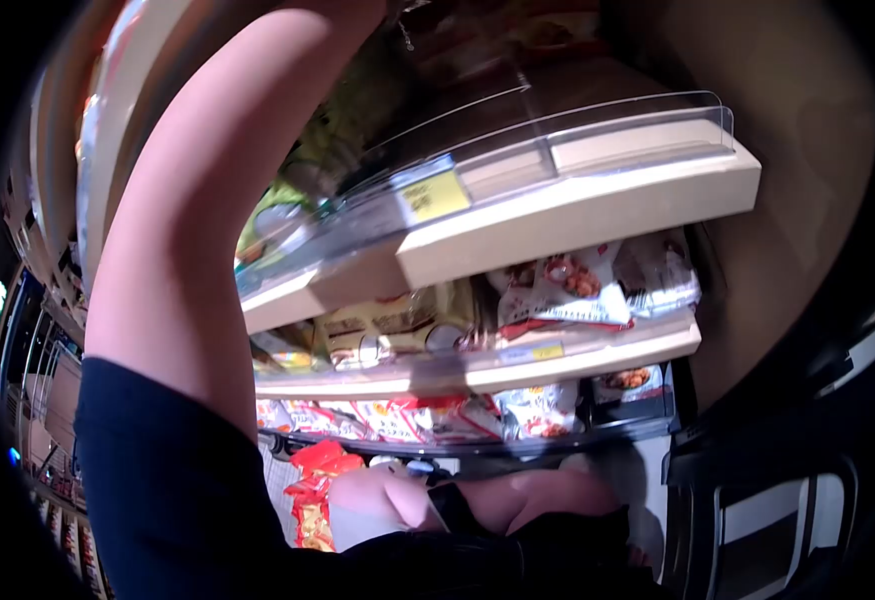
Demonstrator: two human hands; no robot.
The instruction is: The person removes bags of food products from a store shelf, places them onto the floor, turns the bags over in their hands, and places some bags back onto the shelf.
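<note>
My left arm (187,220), in a dark short sleeve (167,470), reaches up past the shelf's left side. A thin bracelet (407,35) shows near the top edge; the hand beyond it is out of view. Low in the view, my right arm (532,497) lies across my body with a black band (452,507) at the wrist. My right hand (372,497) is beside red and gold packets (315,490); its fingers cannot be made out. Above it, the lower shelves hold yellowish bags (397,325) and white-and-red bags (567,285).
The upper shelf board (587,225) has a clear plastic guard (647,125) and a yellow price label (433,196). Green packages (282,215) stand on it at left. A dark framed structure (702,510) is at lower right. More shelving (77,520) runs along the far left.
</note>
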